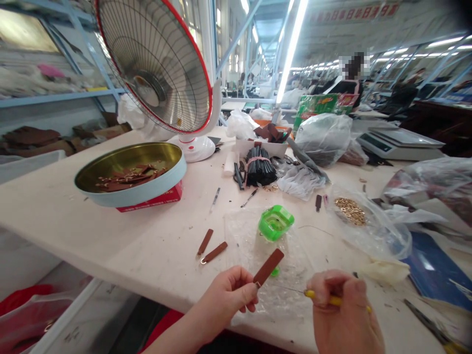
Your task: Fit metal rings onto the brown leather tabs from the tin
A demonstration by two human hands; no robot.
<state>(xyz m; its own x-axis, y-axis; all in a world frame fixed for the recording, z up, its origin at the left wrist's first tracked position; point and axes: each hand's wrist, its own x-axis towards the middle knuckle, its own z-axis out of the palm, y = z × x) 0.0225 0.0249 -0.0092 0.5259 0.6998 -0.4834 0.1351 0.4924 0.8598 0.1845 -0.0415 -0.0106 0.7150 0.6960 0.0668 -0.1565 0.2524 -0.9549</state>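
Observation:
My left hand [236, 290] pinches the lower end of a brown leather tab [270, 265], which tilts up to the right; a small metal fitting shows at the fingertips. My right hand [342, 309] is closed around the yellow handle of a thin awl [309, 293]. Its fine metal shaft points left toward the leather tab, with a gap between them. Under both hands lies a clear plastic sheet [236, 231], and on it stands a green plastic tub [276, 223]. Left of it lie two more brown tabs [215, 252], one showing a gold ring at its end.
A round tin [147, 194] of brown tabs rests on a red box at left, beside a fan [158, 69]. Gold rings [350, 211] fill a plastic bag at right. Black strips [260, 167] stand bundled at the back. Pliers [427, 322] lie near right; a scale [400, 142] stands behind.

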